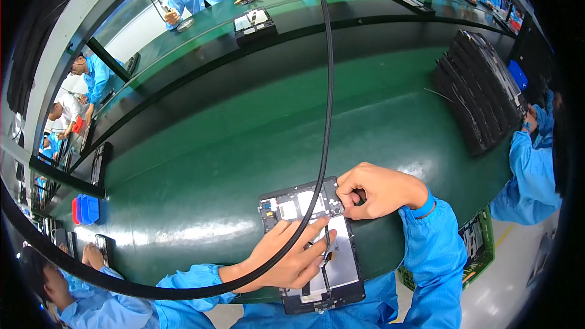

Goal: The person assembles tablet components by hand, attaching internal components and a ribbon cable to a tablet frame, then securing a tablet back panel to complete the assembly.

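An opened tablet chassis (304, 204) with a black frame, silver plate and small boards lies on the green table (256, 140) near its front edge. My left hand (292, 256) rests flat on the silver plate, with its fingers over a thin black strip that runs down the middle. My right hand (378, 190) is curled at the chassis's upper right corner, fingertips pinched against the frame; whatever sits between them is too small to make out. A thick black cable (329, 85) hangs down across the view and passes over my left hand.
A stack of black tablet frames (481, 91) leans at the right, next to a co-worker's blue sleeve (530, 170). More tablets lie on the raised belt (254, 24) behind, where people in blue coats work. Red and blue bins (86, 208) stand at the left. A green crate (478, 250) sits below the table.
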A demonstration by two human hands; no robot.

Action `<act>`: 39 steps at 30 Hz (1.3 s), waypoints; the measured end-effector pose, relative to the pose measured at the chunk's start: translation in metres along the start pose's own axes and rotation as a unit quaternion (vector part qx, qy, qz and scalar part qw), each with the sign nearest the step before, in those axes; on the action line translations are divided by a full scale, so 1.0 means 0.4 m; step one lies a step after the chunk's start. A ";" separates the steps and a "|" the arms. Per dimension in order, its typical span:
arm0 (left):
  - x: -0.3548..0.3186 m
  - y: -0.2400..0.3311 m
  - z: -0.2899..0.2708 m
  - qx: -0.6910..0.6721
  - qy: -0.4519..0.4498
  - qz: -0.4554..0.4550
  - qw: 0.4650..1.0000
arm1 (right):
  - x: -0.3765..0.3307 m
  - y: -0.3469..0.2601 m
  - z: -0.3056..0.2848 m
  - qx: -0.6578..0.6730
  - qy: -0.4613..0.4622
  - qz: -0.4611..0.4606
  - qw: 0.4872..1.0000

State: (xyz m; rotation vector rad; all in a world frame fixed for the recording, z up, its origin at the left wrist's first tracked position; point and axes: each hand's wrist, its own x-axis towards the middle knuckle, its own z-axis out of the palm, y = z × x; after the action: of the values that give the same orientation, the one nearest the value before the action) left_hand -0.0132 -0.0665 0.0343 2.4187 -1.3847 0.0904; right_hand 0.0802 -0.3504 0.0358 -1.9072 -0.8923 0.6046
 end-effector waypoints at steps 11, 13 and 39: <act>0.017 -0.005 0.007 -0.039 -0.015 -0.004 0.999 | -0.004 0.014 -0.001 0.001 -0.005 0.006 1.000; 0.017 -0.005 0.005 -0.035 -0.018 -0.003 0.999 | -0.003 0.011 -0.003 0.003 -0.007 0.007 1.000; 0.031 0.018 0.021 0.041 0.038 -0.018 0.998 | 0.048 0.041 0.059 0.051 0.180 -0.029 0.982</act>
State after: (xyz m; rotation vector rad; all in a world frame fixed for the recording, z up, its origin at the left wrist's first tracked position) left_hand -0.0137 -0.0829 0.0313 2.4789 -1.3277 0.2329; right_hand 0.0808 -0.3281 0.0093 -1.8156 -0.6668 0.2516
